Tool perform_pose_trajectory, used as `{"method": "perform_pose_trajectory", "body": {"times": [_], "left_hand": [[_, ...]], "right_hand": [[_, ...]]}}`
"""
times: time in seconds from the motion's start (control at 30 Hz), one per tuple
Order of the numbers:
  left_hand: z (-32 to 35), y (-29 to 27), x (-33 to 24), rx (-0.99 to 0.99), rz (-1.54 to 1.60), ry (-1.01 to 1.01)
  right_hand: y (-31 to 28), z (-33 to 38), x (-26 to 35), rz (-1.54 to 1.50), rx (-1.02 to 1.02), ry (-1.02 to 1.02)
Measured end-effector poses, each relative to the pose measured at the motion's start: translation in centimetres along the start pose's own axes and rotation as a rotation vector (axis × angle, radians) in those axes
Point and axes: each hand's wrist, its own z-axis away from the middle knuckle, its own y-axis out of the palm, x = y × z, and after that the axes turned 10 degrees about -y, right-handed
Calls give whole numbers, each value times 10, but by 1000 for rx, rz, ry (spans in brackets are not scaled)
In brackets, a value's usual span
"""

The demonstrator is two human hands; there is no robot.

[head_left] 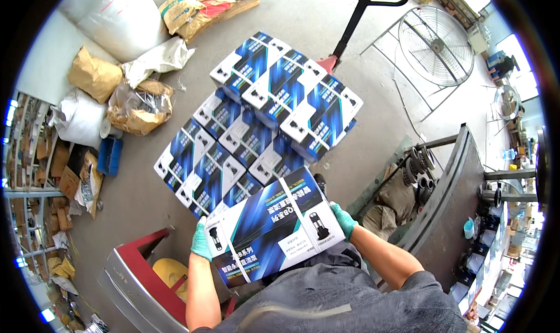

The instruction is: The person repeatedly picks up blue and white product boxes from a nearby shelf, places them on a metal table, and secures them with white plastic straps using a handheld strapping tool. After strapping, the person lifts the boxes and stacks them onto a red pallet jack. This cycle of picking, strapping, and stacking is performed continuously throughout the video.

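A: Where's your strapped carton (262,231), and how's your grip?
B: In front of your torso, near side of the carton stack (280,91); left hand (201,242) clamped on its left end, right hand (344,221) on its right end
A: Containers?
B: Straps on yours, contents not visible; stack is same-print cartons, far part higher; left of it, a brown sack (142,116) with clear plastic and unclear stuff inside, plus a blue bin (109,156), contents unreadable
A: Your room to move?
B: Gray floor (140,175) between stack and sacks; red-and-silver housing (138,250) beside your left forearm, dark bench (434,216) edge off your right arm, fan (436,46) well beyond
A: Hidden from you?
B: Your fingers under the carton, whatever's under the stack; black pull handle (354,25) cut off up top; can't tell if your carton touches the stack
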Motion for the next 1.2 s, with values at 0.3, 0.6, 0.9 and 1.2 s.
{"method": "perform_pose_trajectory", "body": {"times": [0.3,0.6,0.9,1.2], "left_hand": [[-141,316,-261,-55,-751,249],[-410,451,-441,-596,-1695,774],[-453,465,-320,-849,-2256,965],[-417,449,-109,-556,-1891,1013]], "right_hand": [[77,-176,187,-378,450,-153],[130,-303,305,1259,374,-642],[69,-365,481,1349,-212,-1485],[78,-389,498,1313,80,-1118]]}}
